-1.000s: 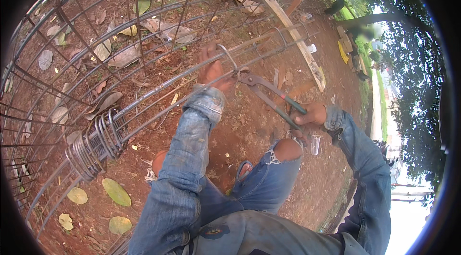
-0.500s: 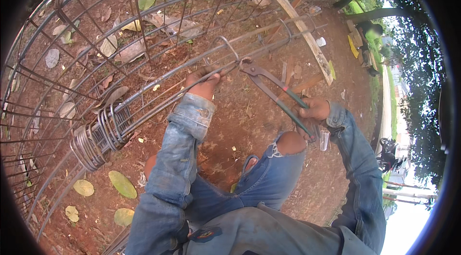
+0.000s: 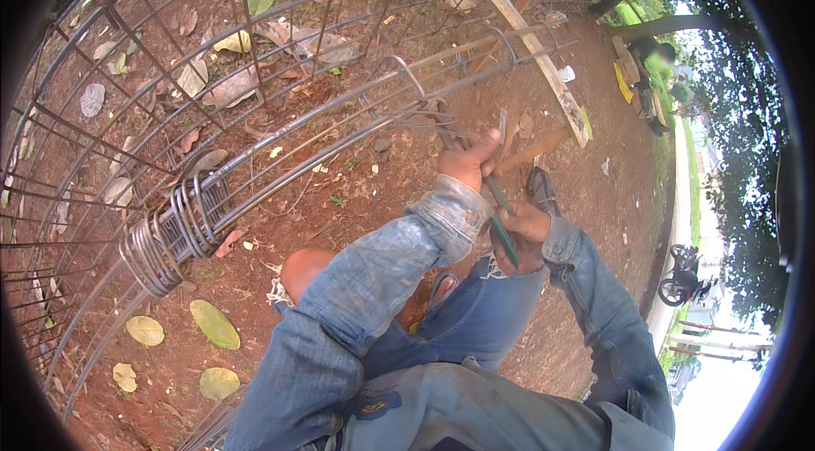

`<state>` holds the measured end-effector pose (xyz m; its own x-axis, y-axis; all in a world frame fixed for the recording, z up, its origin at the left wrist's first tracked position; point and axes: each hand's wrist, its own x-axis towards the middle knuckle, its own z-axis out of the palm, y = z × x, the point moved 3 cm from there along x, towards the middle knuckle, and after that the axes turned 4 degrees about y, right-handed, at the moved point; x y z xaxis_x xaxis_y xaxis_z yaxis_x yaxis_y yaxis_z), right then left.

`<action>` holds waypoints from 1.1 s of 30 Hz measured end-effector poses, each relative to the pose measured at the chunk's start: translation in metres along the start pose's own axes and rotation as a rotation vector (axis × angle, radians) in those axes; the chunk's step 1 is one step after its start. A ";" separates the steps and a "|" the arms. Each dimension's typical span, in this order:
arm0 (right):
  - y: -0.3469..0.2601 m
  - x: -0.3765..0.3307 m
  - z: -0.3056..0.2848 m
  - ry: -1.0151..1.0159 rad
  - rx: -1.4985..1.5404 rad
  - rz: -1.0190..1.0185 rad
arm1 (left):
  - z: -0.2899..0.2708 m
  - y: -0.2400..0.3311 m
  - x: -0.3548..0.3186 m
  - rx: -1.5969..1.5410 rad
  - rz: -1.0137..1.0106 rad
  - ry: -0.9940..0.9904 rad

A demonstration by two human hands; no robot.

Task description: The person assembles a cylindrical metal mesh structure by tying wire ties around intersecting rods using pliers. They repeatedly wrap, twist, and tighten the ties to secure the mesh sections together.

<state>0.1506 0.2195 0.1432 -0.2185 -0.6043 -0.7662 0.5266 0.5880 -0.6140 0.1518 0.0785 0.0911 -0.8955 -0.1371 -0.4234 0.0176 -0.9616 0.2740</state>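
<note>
A pair of long-handled pincers [image 3: 503, 240] with green grips slants between my hands, its jaws up against the long steel bars [image 3: 318, 150]. My right hand [image 3: 526, 222] is closed round the green grips near my knee. Higher up, my left hand [image 3: 464, 164] is closed on the pincers' metal arms just below the jaws. Thin tie wires seem to lie beside the jaws, where a bent steel stirrup [image 3: 409, 78] loops over the bars. Fingers partly cover the tool, so the jaw opening cannot be made out.
Several steel rings [image 3: 199, 218] are bunched on the bars at left. A rebar mesh cage [image 3: 127, 27] curves across the upper left. A wooden plank [image 3: 526, 39] crosses beneath the bars' far end. Dry leaves [image 3: 215, 324] lie on red soil. A motorbike [image 3: 682, 275] stands far right.
My left hand has let go of the bar and moved right onto the pincers. The right hand has shifted left, and the pincers' handles have swung closer together and more upright.
</note>
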 end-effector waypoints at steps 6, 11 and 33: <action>-0.008 -0.022 0.061 0.789 -1.007 -0.317 | 0.005 0.013 -0.006 0.175 0.052 0.219; -0.005 -0.014 0.068 0.857 -1.143 -0.230 | 0.000 0.012 -0.016 0.187 0.083 0.162; -0.026 -0.019 0.073 0.750 -1.077 -0.497 | 0.000 0.011 -0.019 0.165 0.034 0.141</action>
<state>0.2009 0.1766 0.1869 -0.7542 -0.6423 -0.1364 -0.5398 0.7248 -0.4280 0.1689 0.0705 0.1026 -0.8245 -0.2115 -0.5249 -0.0366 -0.9057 0.4224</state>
